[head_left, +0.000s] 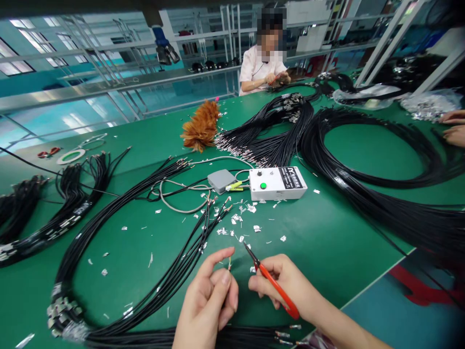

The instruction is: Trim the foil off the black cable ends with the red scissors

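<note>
Near the front edge, my left hand (208,303) pinches the end of a cable, whose thin stripped wires (229,263) stick up between thumb and fingers. My right hand (286,286) grips small snips with red handles (279,290); their dark pointed tip is just right of the wires, apart from them. Whether the blades are parted is hard to make out. Beyond my hands lies a bundle of black cables (189,248) with stripped ends. More black cables (145,337) run beneath my left hand, their ends emerging on the right.
Foil scraps (236,219) litter the green table (127,271). Behind them sit a white box with a green button (278,184) and a grey block (221,181). Large cable coils (341,179) lie right, a brown feather duster (201,127) farther back. A co-worker (263,68) sits across; another person's hand (455,128) shows right.
</note>
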A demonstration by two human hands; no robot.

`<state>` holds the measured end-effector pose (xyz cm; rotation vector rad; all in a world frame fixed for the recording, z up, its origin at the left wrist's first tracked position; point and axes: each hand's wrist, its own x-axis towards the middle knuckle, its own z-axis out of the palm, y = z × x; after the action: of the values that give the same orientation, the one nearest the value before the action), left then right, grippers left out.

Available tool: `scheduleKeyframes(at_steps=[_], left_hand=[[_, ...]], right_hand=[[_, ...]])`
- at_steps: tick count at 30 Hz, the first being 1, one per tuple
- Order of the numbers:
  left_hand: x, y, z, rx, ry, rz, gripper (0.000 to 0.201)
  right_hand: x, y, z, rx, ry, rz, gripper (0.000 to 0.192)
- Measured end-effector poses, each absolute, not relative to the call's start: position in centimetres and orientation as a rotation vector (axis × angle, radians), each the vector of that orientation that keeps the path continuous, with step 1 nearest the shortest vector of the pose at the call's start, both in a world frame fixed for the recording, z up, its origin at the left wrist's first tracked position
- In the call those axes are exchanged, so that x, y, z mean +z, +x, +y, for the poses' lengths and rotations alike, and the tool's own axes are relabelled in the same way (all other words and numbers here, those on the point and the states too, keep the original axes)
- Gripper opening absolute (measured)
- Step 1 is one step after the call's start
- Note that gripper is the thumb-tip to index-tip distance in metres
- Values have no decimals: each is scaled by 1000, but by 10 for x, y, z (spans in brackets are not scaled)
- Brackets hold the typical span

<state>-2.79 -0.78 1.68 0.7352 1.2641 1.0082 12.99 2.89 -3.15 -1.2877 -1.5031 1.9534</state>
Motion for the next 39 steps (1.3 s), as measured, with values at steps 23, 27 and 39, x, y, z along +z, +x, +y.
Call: scheduleKeyframes(at_steps=[23, 27, 39], left_hand=[[12, -32, -8, 946, 681, 1234, 54], [13, -32, -7, 952, 660, 1223, 52], [3, -31, -6, 827, 810, 1299, 40]], right_hand=[[-27, 125, 33, 444, -1256, -2098, 33], [-29, 125, 31, 365, -1262, -2122, 36], [-20, 145, 45, 1593, -1266, -1487, 35]])
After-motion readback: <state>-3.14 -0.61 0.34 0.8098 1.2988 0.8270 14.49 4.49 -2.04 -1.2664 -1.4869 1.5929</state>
